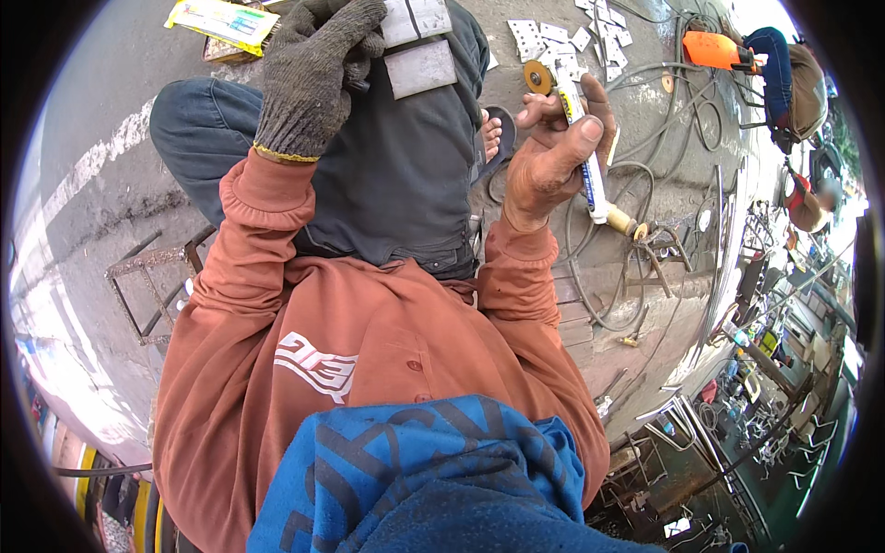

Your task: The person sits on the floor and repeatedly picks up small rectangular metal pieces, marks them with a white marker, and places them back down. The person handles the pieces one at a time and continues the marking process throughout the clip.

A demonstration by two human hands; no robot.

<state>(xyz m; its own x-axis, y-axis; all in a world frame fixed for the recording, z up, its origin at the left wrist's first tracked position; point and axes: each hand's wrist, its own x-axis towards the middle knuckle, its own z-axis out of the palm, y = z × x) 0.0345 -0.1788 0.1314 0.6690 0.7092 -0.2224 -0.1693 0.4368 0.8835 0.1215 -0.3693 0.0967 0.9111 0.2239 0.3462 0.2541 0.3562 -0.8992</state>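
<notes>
My right hand (553, 170) is bare and closed round a slim white marker pen (593, 189) with yellow and blue print, held upright between thumb and fingers. My left hand (309, 83) wears a dark grey knitted glove with a yellow cuff edge. Its fingers are curled, and a small dark piece shows beneath them; what it is stays unclear. Beside that glove, two flat grey metal plates lie on my trouser leg, an upper plate (415, 20) with a dark line across it and a lower plate (421, 69).
Several cut metal plates (553, 41) lie on the ground ahead, near a round golden disc (537, 77). Hoses (645, 166) loop across the right side. A yellow packet (223, 23) lies at far left, a metal frame (152, 286) below it. People (793, 88) are at far right.
</notes>
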